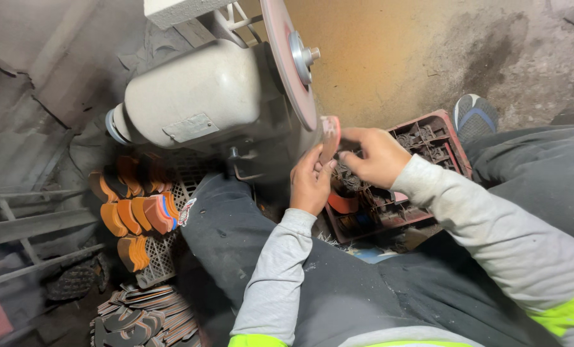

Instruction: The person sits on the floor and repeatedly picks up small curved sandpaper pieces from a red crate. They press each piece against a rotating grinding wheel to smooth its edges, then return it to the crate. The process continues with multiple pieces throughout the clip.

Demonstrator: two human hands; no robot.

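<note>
Red crate (450,132) right of grinding disc (287,64), filled with dark pieces; small pink piece (330,138) pinched by left hand (310,183) and right hand (377,157) at disc edge.

Below me, left: a pale crate (158,257) with orange soles (139,215) stood on edge in rows. Beneath it I note a stack of flat dark soles (142,318) on the floor. Right: a red crate (428,125) with divided compartments, contents dark and unclear. Beyond it a blue-and-white shoe (474,115) rests on the dusty floor (396,58). Grey bars (30,225) at far left.
</note>
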